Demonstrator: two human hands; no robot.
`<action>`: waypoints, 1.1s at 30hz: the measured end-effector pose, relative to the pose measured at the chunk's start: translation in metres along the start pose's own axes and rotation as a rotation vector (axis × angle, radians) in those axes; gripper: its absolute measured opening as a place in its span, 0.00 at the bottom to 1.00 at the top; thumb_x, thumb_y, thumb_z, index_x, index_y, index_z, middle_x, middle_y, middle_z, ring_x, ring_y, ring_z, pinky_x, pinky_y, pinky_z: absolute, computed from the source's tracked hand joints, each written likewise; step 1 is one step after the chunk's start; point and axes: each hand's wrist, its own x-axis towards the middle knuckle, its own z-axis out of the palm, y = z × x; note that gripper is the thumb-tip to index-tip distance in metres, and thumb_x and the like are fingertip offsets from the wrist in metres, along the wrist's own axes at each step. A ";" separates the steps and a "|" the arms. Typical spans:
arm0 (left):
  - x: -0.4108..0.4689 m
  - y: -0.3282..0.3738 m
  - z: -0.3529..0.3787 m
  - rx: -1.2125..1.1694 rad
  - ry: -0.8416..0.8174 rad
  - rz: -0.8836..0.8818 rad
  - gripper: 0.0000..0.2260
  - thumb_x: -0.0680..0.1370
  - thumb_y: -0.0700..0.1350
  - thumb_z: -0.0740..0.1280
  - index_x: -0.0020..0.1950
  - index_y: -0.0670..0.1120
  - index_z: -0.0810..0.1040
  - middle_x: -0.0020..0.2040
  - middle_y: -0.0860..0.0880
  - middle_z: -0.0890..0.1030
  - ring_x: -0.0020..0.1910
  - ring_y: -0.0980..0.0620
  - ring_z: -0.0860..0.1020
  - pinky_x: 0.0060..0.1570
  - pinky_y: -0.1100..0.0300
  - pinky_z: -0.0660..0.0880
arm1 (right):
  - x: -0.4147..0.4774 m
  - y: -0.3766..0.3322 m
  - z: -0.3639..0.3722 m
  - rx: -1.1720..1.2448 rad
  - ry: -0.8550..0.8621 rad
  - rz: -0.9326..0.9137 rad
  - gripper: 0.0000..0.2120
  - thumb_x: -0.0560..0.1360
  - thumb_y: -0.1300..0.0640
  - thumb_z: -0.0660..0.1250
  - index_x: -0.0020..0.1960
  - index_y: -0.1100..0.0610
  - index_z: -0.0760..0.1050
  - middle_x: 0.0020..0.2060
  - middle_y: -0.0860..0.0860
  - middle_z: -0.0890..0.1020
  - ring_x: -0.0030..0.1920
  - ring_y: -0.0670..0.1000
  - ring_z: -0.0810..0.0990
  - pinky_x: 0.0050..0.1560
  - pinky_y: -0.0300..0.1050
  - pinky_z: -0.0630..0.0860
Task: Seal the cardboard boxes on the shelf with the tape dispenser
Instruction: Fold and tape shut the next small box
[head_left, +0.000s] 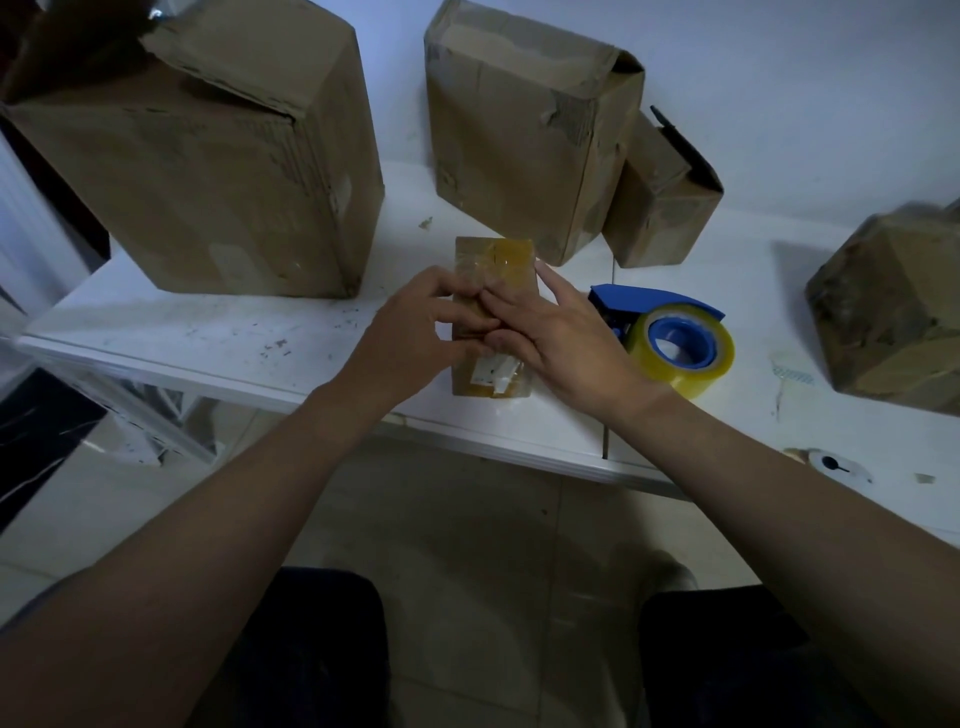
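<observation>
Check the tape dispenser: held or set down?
Set down. It lies on the shelf beside the right hand; that and the left hand are on the small box.

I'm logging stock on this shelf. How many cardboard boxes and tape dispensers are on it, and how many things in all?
Cardboard boxes: 5 (large box, medium box, small box, crumpled box, flat box)
Tape dispenser: 1
Total: 6
</observation>
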 end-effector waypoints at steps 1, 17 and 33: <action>0.000 0.000 0.000 0.011 0.003 0.001 0.11 0.74 0.47 0.75 0.55 0.54 0.83 0.59 0.57 0.74 0.55 0.66 0.72 0.56 0.78 0.67 | -0.001 0.000 0.000 -0.003 0.000 0.000 0.31 0.80 0.34 0.44 0.79 0.43 0.61 0.79 0.42 0.62 0.81 0.58 0.49 0.77 0.66 0.54; 0.016 0.021 -0.001 0.192 -0.056 -0.027 0.12 0.73 0.43 0.76 0.56 0.49 0.82 0.60 0.50 0.79 0.55 0.52 0.77 0.59 0.56 0.76 | -0.023 0.022 -0.043 0.009 0.001 0.158 0.27 0.83 0.38 0.53 0.80 0.42 0.57 0.80 0.43 0.58 0.80 0.51 0.55 0.79 0.55 0.52; 0.024 0.061 0.006 0.453 -0.140 -0.092 0.16 0.77 0.62 0.67 0.59 0.55 0.79 0.62 0.51 0.75 0.58 0.47 0.75 0.59 0.43 0.77 | -0.069 0.109 -0.054 0.291 0.117 0.974 0.24 0.74 0.58 0.73 0.66 0.57 0.67 0.57 0.58 0.79 0.54 0.60 0.79 0.52 0.55 0.78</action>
